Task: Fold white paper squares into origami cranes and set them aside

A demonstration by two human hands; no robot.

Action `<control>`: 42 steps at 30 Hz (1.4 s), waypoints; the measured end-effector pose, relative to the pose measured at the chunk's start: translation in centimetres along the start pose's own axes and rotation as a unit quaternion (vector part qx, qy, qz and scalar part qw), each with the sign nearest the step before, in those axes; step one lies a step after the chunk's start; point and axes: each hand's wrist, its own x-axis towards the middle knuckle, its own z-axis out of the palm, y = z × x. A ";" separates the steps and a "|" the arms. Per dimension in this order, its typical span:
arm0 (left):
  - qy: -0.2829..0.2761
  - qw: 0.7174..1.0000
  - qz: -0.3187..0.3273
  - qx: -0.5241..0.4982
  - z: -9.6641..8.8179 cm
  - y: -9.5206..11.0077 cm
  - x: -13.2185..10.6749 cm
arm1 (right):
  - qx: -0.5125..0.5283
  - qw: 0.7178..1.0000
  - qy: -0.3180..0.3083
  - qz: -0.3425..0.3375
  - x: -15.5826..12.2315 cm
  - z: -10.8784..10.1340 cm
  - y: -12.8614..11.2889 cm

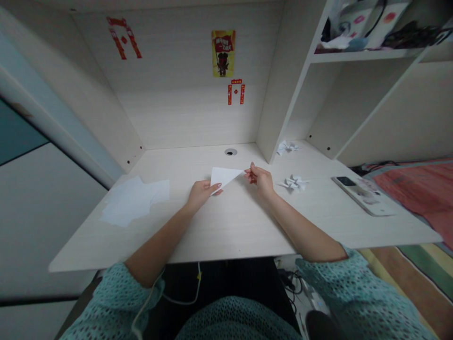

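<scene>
A folded white paper triangle (222, 177) is held up just above the pale wood desk (226, 231). My left hand (201, 194) grips its lower left corner between thumb and fingers. My right hand (260, 182) pinches its pointed right tip with the fingertips. Behind my right hand lie a crumpled paper piece (293, 183) and a second one (287, 147). Several flat white paper sheets (134, 200) overlap on the desk, left of my left hand.
A white device with a dark screen (363, 194) lies near the desk's right edge. A cable grommet (230, 151) sits near the back wall. A white shelf unit (354, 89) rises at right, beside a red cloth (414, 189). Cables hang below the desk's front edge.
</scene>
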 end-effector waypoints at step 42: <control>0.038 0.993 0.042 -0.101 0.8 0.1 -0.2 | -0.090 0.975 -0.201 -0.018 -4.5 4.1 1.9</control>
